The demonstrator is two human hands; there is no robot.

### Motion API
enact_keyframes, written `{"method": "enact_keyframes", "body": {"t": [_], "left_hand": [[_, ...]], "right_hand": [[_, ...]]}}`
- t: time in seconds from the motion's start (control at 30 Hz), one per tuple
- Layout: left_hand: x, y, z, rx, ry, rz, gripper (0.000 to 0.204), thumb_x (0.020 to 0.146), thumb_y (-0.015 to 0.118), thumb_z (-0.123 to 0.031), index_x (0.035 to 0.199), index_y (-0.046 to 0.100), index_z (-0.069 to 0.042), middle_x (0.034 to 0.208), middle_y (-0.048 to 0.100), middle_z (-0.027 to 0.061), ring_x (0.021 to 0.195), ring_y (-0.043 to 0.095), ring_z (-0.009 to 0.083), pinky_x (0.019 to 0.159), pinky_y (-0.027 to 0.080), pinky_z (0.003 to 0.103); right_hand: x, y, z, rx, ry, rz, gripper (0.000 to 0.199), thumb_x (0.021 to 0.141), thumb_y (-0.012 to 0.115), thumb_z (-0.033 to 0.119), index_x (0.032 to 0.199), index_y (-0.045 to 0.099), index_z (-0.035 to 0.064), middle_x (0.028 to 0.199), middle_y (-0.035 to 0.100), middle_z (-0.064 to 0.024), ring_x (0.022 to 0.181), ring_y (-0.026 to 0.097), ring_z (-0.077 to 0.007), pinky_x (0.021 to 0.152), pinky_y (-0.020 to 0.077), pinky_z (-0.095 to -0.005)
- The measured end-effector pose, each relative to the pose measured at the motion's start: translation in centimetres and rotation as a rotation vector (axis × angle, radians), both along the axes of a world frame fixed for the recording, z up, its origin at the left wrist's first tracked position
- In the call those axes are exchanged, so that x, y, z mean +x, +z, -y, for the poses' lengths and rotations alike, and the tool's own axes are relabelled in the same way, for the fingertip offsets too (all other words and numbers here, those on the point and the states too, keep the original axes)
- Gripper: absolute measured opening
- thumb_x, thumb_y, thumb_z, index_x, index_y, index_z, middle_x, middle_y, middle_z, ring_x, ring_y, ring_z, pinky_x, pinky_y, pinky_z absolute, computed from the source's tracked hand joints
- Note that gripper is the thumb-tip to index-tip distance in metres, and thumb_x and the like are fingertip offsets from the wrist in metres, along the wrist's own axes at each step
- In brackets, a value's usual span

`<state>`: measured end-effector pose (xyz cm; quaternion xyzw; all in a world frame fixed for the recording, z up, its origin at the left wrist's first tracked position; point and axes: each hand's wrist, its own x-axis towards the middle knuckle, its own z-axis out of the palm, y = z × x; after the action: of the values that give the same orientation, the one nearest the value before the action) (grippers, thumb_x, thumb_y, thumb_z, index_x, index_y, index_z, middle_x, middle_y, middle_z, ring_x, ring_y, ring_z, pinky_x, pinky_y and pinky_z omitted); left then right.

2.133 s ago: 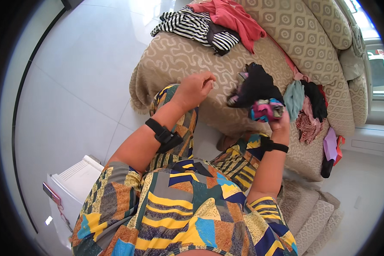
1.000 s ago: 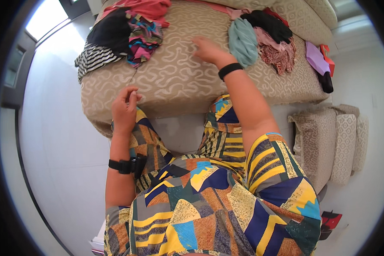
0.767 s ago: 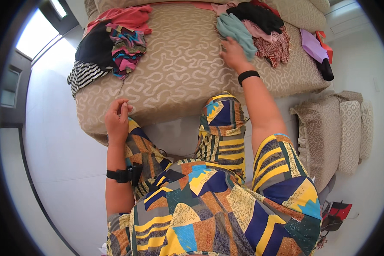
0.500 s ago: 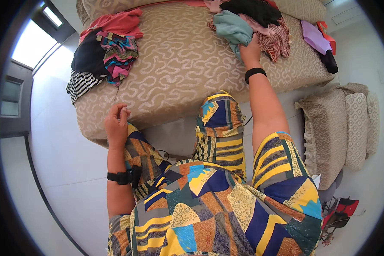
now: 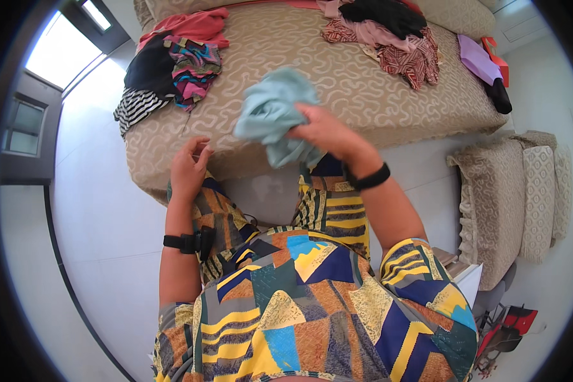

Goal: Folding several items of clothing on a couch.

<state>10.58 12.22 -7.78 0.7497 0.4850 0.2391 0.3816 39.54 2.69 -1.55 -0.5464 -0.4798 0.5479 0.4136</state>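
Note:
A bunched pale green-blue cloth [image 5: 270, 105], somewhat blurred, hangs from my right hand [image 5: 328, 130], whose fingers are closed on it. It is above the front edge of the patterned sofa seat [image 5: 261, 51]. My left hand [image 5: 190, 169] is near the sofa's front edge with its fingers loosely curved and apart, holding nothing. Beyond it lies a heap of clothes: a coral-red garment [image 5: 194, 28], a black one [image 5: 148, 69], a multicoloured printed one [image 5: 196, 70] and a black-and-white striped one [image 5: 137, 107].
At the far right of the seat is a second heap with a black garment [image 5: 388, 16] and a red-and-white patterned one [image 5: 410, 60]. A lilac cloth [image 5: 479, 58] and a red item [image 5: 498, 60] lie beside it. An armchair [image 5: 496, 197] stands at the right.
My right hand has lifted the pale green-blue cloth off the right heap and brought it left and nearer to me. My left hand has shifted only slightly.

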Motion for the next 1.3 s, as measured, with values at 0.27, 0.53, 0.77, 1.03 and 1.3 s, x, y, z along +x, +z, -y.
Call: {"method": "enact_keyframes", "body": {"t": [0.27, 0.53, 0.77, 1.03, 1.3], "left_hand": [[-2.6, -5.0, 4.4, -0.456, -0.391, 0.724, 0.042, 0.094, 0.059, -0.025, 0.131, 0.051, -0.008, 0.126, 0.057, 0.0061, 0.111, 0.055, 0.0165, 0.094, 0.046, 0.031], [-1.9, -1.6, 2.6, -1.008, -0.089, 1.411, 0.085, 0.086, 0.036, -0.074, 0.133, 0.045, -0.004, 0.128, 0.056, 0.0126, 0.113, 0.057, 0.0263, 0.097, 0.047, 0.041], [-1.4, -2.6, 2.5, -0.837, -0.070, 1.203, 0.024, 0.094, 0.059, -0.022, 0.109, 0.054, -0.004, 0.108, 0.065, 0.0105, 0.086, 0.061, 0.0127, 0.077, 0.053, 0.028], [-0.8, -2.7, 2.4, -0.892, -0.476, 0.797, 0.052, 0.086, 0.071, -0.024, 0.128, 0.049, -0.002, 0.114, 0.062, 0.0126, 0.071, 0.056, 0.0071, 0.061, 0.046, 0.018], [0.1, -4.9, 3.9, -0.605, -0.644, 0.277, 0.040, 0.088, 0.062, -0.025, 0.118, 0.061, 0.001, 0.110, 0.066, 0.0075, 0.101, 0.057, 0.0131, 0.091, 0.043, 0.027]], "right_hand": [[-11.6, -1.1, 3.9, 0.209, 0.273, 0.126, 0.024, 0.084, 0.063, 0.012, 0.104, 0.057, -0.0002, 0.094, 0.064, -0.0173, 0.085, 0.061, -0.0252, 0.080, 0.0471, -0.0345], [-12.6, -3.6, 5.3, 0.009, 0.297, 0.119, 0.027, 0.085, 0.069, 0.024, 0.089, 0.058, -0.0010, 0.074, 0.055, -0.0077, 0.068, 0.045, -0.0127, 0.063, 0.0419, -0.0300], [-12.7, -6.8, 5.1, -0.190, 0.089, -0.164, 0.015, 0.090, 0.065, 0.019, 0.092, 0.057, 0.0057, 0.076, 0.052, 0.0051, 0.070, 0.044, -0.0037, 0.060, 0.0387, -0.0221], [-12.0, -5.0, 5.1, -0.041, 0.109, -0.295, 0.007, 0.092, 0.061, 0.011, 0.094, 0.055, 0.0063, 0.087, 0.059, 0.0013, 0.077, 0.053, -0.0049, 0.068, 0.0447, -0.0214], [-9.4, 3.4, 4.6, 0.223, -0.113, -0.683, 0.010, 0.095, 0.057, 0.011, 0.102, 0.053, 0.0061, 0.094, 0.063, -0.0044, 0.085, 0.062, -0.0105, 0.075, 0.0523, -0.0244]]}}
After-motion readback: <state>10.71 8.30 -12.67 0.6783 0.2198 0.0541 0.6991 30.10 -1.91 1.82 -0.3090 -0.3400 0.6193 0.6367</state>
